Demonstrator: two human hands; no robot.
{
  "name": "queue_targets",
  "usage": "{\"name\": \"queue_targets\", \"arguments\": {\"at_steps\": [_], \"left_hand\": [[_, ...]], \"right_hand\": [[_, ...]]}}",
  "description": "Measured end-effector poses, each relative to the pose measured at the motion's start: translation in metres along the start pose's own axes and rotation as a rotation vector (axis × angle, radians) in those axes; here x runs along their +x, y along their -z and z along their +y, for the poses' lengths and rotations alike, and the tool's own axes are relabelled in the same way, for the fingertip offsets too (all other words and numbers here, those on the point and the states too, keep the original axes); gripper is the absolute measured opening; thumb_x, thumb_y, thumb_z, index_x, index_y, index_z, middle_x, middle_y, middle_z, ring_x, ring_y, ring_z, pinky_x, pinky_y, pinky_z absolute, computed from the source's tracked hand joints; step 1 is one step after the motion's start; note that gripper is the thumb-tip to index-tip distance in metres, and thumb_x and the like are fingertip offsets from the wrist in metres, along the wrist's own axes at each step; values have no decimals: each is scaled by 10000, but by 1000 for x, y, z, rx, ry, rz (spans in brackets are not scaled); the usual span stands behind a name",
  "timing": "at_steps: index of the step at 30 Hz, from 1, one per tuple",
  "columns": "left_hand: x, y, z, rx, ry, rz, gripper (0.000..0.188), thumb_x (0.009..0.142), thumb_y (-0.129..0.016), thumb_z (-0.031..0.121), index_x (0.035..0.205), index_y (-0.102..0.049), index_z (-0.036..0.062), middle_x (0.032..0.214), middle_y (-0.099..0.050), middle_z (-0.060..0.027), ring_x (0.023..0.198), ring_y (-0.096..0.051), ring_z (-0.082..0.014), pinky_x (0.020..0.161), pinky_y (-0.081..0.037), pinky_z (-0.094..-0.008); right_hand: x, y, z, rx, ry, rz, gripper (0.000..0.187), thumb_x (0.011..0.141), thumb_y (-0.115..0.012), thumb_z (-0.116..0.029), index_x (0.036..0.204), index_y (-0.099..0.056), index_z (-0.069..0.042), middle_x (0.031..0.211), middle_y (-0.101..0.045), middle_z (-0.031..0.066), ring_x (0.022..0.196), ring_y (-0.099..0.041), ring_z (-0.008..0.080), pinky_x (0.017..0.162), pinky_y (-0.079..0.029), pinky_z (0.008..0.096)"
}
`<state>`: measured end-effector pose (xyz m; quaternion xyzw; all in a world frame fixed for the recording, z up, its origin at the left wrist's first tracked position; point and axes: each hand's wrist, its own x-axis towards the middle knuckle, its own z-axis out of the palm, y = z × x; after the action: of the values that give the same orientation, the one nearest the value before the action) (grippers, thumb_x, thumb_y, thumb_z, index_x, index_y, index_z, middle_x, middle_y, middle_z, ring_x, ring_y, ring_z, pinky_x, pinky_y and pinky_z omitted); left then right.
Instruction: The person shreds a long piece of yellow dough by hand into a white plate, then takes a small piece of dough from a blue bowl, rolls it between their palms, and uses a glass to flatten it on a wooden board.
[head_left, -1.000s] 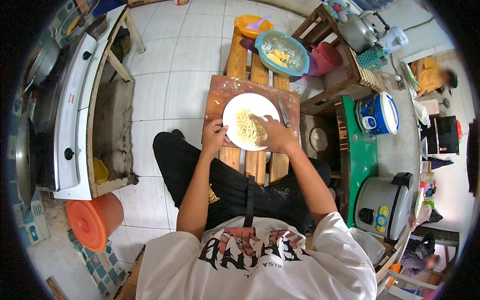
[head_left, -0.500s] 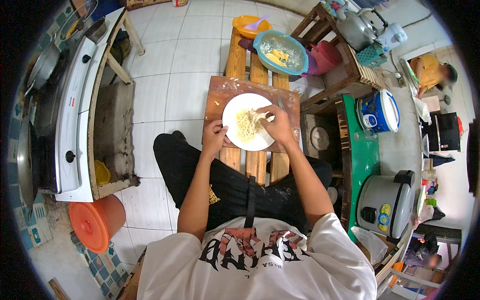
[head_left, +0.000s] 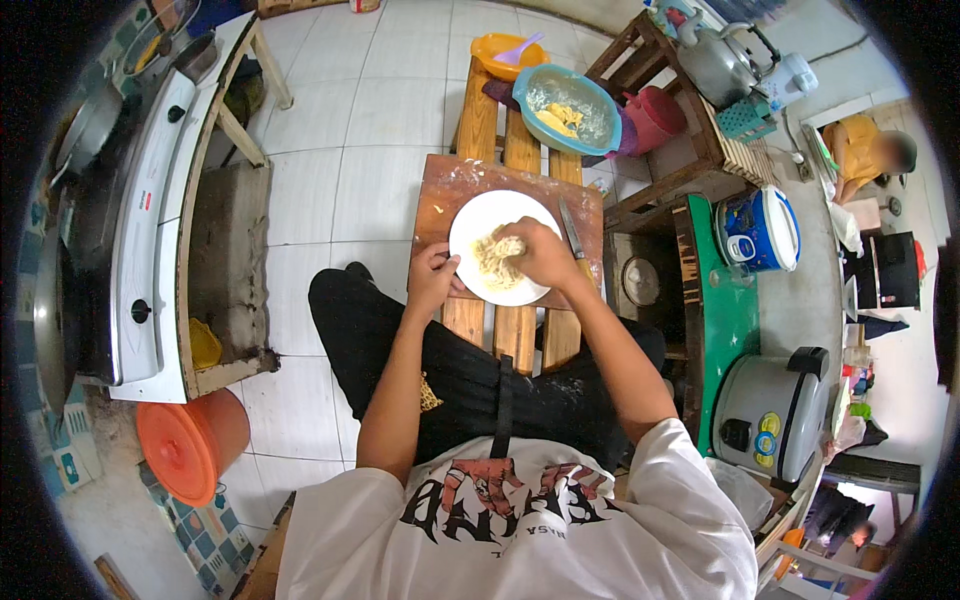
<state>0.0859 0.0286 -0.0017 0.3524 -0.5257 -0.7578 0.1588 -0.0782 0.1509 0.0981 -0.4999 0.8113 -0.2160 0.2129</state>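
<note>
A white plate (head_left: pixel 487 214) lies on a flour-dusted wooden board (head_left: pixel 440 182) in front of me. Pale noodles (head_left: pixel 492 262) are heaped in its middle. My right hand (head_left: pixel 545 256) is closed round a bunch of these noodles over the plate. At the plate's left rim, my left hand (head_left: pixel 434 276) grips the edge with its fingertips. A knife (head_left: pixel 572 230) with a dark blade rests on the board, right of the plate.
The board sits on a slatted wooden bench (head_left: pixel 482 130). Behind it stand a blue basin (head_left: pixel 598 118) with yellow dough and an orange bowl (head_left: pixel 490 46) with a purple spoon. A stove (head_left: pixel 150 230) is on the left; a rice cooker (head_left: pixel 775 405) is on the right.
My right hand has turned and gathered the noodles into a tighter bunch, shifting slightly left and down. The knife shows more fully. My left hand stays at the plate's rim.
</note>
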Motion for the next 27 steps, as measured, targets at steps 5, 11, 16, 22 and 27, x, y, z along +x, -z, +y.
{"name": "queue_targets", "arguments": {"at_steps": [5, 11, 16, 22, 27], "left_hand": [[2, 8, -2, 25, 7, 9, 299, 910, -618, 86, 1169, -563, -52, 781, -658, -107, 538, -626, -135, 430, -483, -237], [-2, 4, 11, 74, 37, 38, 298, 902, -616, 76, 1172, -572, -41, 810, -654, -117, 625, -647, -174, 505, -510, -283], [-2, -12, 16, 508, -481, 260, 313, 844, -654, 61, 1153, -622, 23, 952, -650, -129, 866, -630, -257, 785, -503, -345], [-9, -56, 54, 1466, -694, -130, 577, 714, -779, 277, 1248, -618, 128, 1409, -457, -171, 1210, -465, -406, 975, -423, -497], [9, -64, 46, 1492, -534, -341, 605, 678, -796, 233, 1253, -618, 166, 1386, -448, -147, 1171, -471, -404, 903, -470, -501]], "right_hand": [[-7, 34, -20, 151, 210, 126, 256, 730, -674, -43, 983, -711, -37, 1010, -680, 170, 934, -643, 294, 825, -503, 371], [-14, 19, 1, 302, -70, 261, 201, 853, -598, -66, 1018, -710, -39, 910, -713, 169, 798, -672, 259, 771, -514, 336], [-45, -30, 45, 463, -124, 423, 180, 888, -592, -84, 1006, -703, -5, 959, -715, 153, 841, -665, 221, 774, -516, 357], [-74, -59, 56, 638, -200, 556, 189, 902, -563, -57, 1053, -669, -17, 845, -659, 60, 788, -582, 119, 713, -474, 274], [-98, -67, 72, 840, -204, 631, 224, 887, -549, -20, 1076, -671, -21, 796, -641, 17, 726, -548, 73, 671, -452, 240]]}}
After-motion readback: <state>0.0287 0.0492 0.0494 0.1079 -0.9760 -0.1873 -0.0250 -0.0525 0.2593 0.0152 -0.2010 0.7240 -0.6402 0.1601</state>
